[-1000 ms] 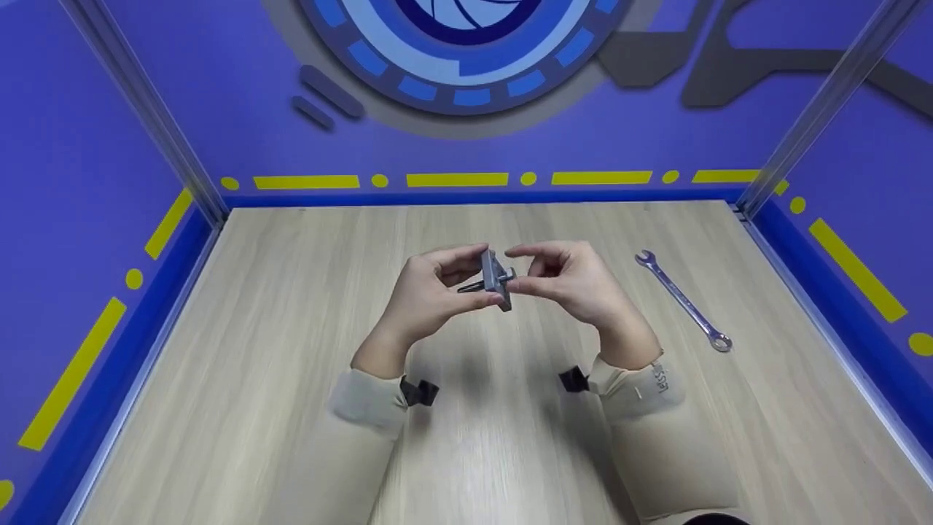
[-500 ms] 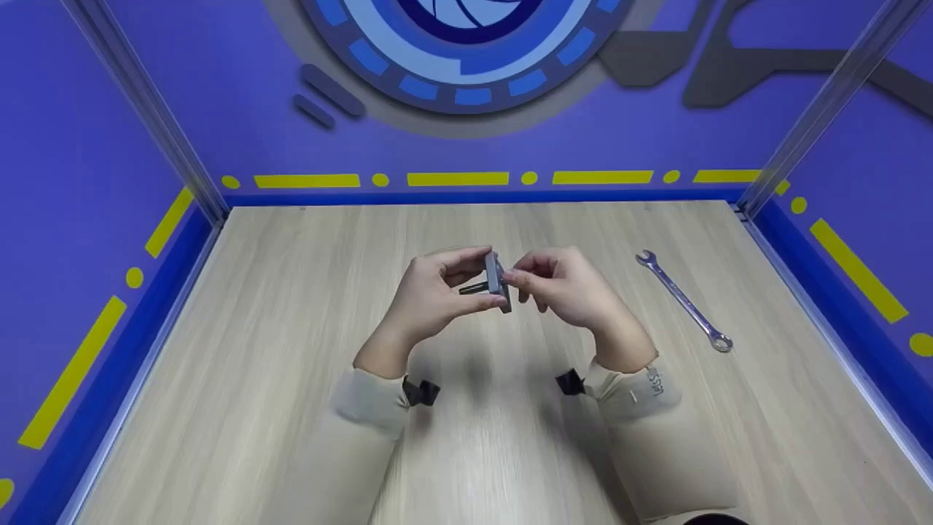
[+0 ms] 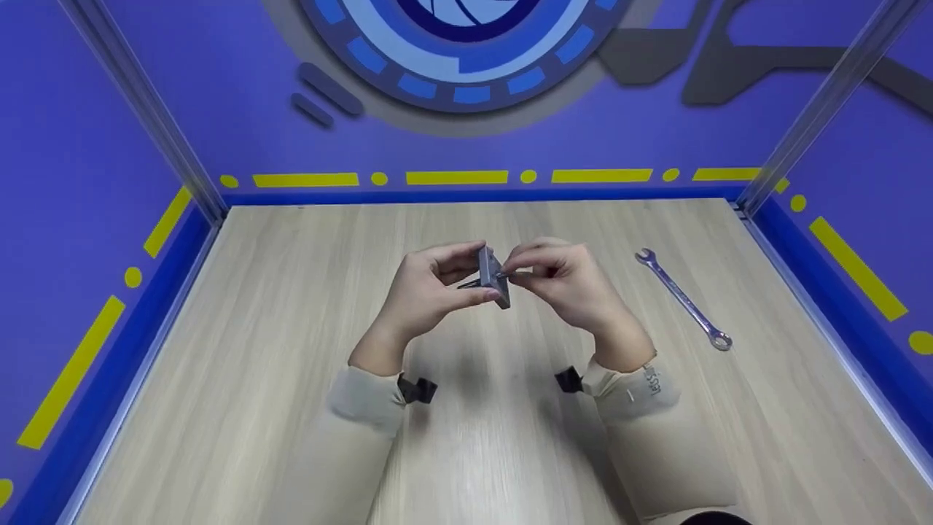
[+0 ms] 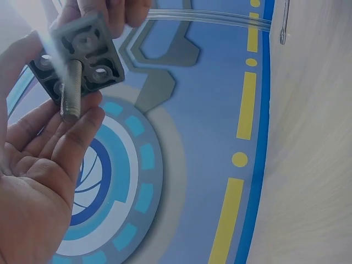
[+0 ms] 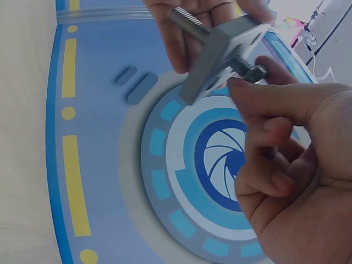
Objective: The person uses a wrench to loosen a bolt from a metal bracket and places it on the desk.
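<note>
My left hand holds a grey square plate by its edges, above the table. In the left wrist view the plate shows holes and recesses, and a threaded bolt sticks out of its middle. The bolt passes through the plate in the right wrist view, its shank on the left-hand side and its hex-shaped end on the other. At that hex-shaped end, thumb and index finger of my right hand pinch the bolt. Whether that end is a head or a nut is hard to tell.
A combination wrench lies on the wooden table, to the right of my right hand. Blue panels with yellow markings stand behind and at both sides of the table.
My right thumb and index finger were apart beside the bolt, then closed at the plate with the hand turned; now the index finger lies over again. My left hand keeps its hold, shifting slightly.
</note>
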Available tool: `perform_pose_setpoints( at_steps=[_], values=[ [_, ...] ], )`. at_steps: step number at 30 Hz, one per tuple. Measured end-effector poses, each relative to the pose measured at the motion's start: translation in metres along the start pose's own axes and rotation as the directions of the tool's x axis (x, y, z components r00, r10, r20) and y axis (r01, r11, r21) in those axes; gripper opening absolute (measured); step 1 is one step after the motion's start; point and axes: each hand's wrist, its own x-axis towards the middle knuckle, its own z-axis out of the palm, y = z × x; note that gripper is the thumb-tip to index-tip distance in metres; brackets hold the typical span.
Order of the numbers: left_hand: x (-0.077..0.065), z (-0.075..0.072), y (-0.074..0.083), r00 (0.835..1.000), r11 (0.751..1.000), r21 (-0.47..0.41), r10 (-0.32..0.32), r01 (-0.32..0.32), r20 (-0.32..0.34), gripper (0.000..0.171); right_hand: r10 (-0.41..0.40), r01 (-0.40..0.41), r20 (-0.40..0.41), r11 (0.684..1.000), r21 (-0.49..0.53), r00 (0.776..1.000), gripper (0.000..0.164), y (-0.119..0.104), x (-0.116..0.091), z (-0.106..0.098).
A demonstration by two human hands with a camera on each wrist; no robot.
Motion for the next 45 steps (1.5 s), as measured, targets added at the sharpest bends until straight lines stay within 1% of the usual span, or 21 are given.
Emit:
perform_pose_setpoints(
  at_steps=[2,4,7,9,10,12,15,17,20,22,26,28,32,36,38,39,41,43,44,45],
  values=[
    [0.0006,-0.0004,0.0006,1.000,1.000,-0.012,0.001,-0.001,0.005,0.074,-0.030,0.030,0.000,1.000,0.004,1.000,0.018,0.0005,-0.0002,-0.0006],
    [0.0012,-0.0005,0.0008,1.000,1.000,-0.012,0.000,0.000,0.004,0.074,-0.020,0.020,-0.003,1.000,-0.002,1.000,0.021,0.0008,-0.0005,-0.0021],
    [0.0016,-0.0002,0.0009,1.000,1.000,-0.002,-0.003,0.003,-0.001,0.074,0.057,-0.057,-0.020,0.998,-0.012,0.998,0.023,0.0004,0.0000,-0.0044],
    [0.0018,0.0003,0.0009,1.000,1.000,0.004,-0.003,0.003,-0.004,0.074,0.124,-0.125,-0.043,0.992,-0.022,0.991,0.019,-0.0006,0.0011,-0.0046],
    [0.0017,0.0007,0.0010,1.000,1.000,0.008,0.000,0.000,-0.004,0.074,0.160,-0.162,-0.048,0.986,-0.030,0.986,0.019,-0.0006,0.0018,-0.0044],
    [0.0014,0.0016,0.0016,1.000,1.000,0.021,0.003,-0.003,-0.002,0.074,0.227,-0.229,-0.039,0.973,-0.042,0.973,0.032,-0.0009,0.0033,-0.0031],
    [0.0008,0.0031,0.0026,1.000,0.999,0.031,0.007,-0.007,0.003,0.074,0.282,-0.281,0.002,0.957,-0.069,0.959,0.050,-0.0013,0.0045,-0.0013],
    [0.0004,0.0038,0.0033,1.000,0.999,0.046,0.006,-0.006,0.006,0.074,0.300,-0.297,0.029,0.952,-0.073,0.954,0.052,-0.0016,0.0045,-0.0006],
    [0.0003,0.0042,0.0033,1.000,0.999,0.053,0.005,-0.006,0.011,0.074,0.298,-0.294,0.046,0.953,-0.078,0.953,0.046,-0.0018,0.0037,-0.0013],
    [-0.0001,0.0040,0.0030,1.000,0.998,0.055,0.005,-0.006,0.013,0.074,0.289,-0.285,0.060,0.956,-0.070,0.956,0.038,-0.0017,0.0031,-0.0020],
    [-0.0015,0.0028,0.0019,1.000,0.999,0.051,0.002,-0.003,0.008,0.075,0.240,-0.237,0.083,0.971,-0.039,0.967,0.018,-0.0019,0.0016,-0.0032],
    [-0.0016,0.0021,0.0011,1.000,0.999,0.049,0.004,-0.004,0.003,0.075,0.213,-0.212,0.085,0.977,-0.018,0.973,0.015,-0.0023,0.0003,-0.0034],
    [-0.0017,0.0015,0.0013,1.000,0.999,0.037,0.006,-0.006,-0.002,0.074,0.143,-0.144,0.060,0.990,0.004,0.988,0.019,-0.0038,-0.0022,-0.0034],
    [-0.0022,0.0020,0.0030,1.000,1.000,0.020,0.000,0.000,0.001,0.073,0.090,-0.091,0.041,0.996,0.017,0.995,0.022,-0.0050,-0.0032,-0.0036],
    [-0.0027,0.0022,0.0032,1.000,1.000,0.016,-0.005,0.005,0.001,0.074,0.081,-0.081,0.045,0.997,0.015,0.996,0.022,-0.0052,-0.0031,-0.0044],
    [-0.0028,0.0022,0.0033,1.000,1.000,0.016,-0.008,0.008,0.002,0.074,0.080,-0.081,0.051,0.997,0.014,0.995,0.023,-0.0051,-0.0030,-0.0053],
    [-0.0030,0.0023,0.0038,1.000,1.000,0.015,-0.010,0.010,0.002,0.074,0.094,-0.096,0.074,0.995,0.017,0.993,0.031,-0.0046,-0.0029,-0.0075],
    [-0.0033,0.0025,0.0043,1.000,1.000,0.014,-0.012,0.012,0.001,0.074,0.134,-0.136,0.093,0.991,0.015,0.987,0.042,-0.0052,-0.0025,-0.0092],
    [-0.0036,0.0026,0.0045,1.000,1.000,0.016,-0.013,0.013,-0.001,0.074,0.159,-0.161,0.097,0.987,0.016,0.982,0.044,-0.0051,-0.0022,-0.0096],
    [-0.0039,0.0028,0.0047,1.000,1.000,0.017,-0.015,0.015,-0.003,0.074,0.188,-0.191,0.101,0.982,0.019,0.977,0.043,-0.0055,-0.0017,-0.0097]
  ],
)
